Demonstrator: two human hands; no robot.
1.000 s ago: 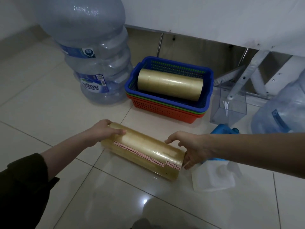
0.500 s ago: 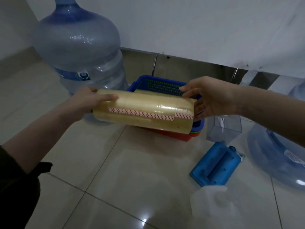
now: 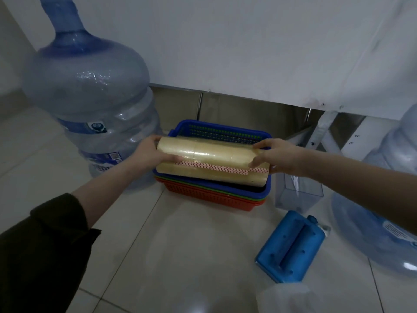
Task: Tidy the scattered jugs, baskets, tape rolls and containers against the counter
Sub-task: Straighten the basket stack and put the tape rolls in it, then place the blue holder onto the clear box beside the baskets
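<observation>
Currently the left hand (image 3: 153, 152) and right hand (image 3: 277, 158) each grip one end of the tape roll pack (image 3: 212, 163), fingers curled over it (pack horizontal, red-white strip facing the camera). Pack is over the blue basket (image 3: 225, 128), topmost of a nested stack at the foot of the desk (image 3: 248, 53). Water jug (image 3: 90, 98) stands just left.

Both arms reached forward. The left forearm rose from 7 o'clock toward 1 o'clock, bare below a dark sleeve (image 3: 45, 245) bunched near the elbow, and the right came in bare from 3 o'clock toward 10 o'clock. The left hand (image 3: 151, 152) cupped 1 end of the tape stack (image 3: 214, 159) with digits curled round its edge. The right hand (image 3: 277, 158) gripped the opposite end the same way, so the 2 palms faced each other.
</observation>
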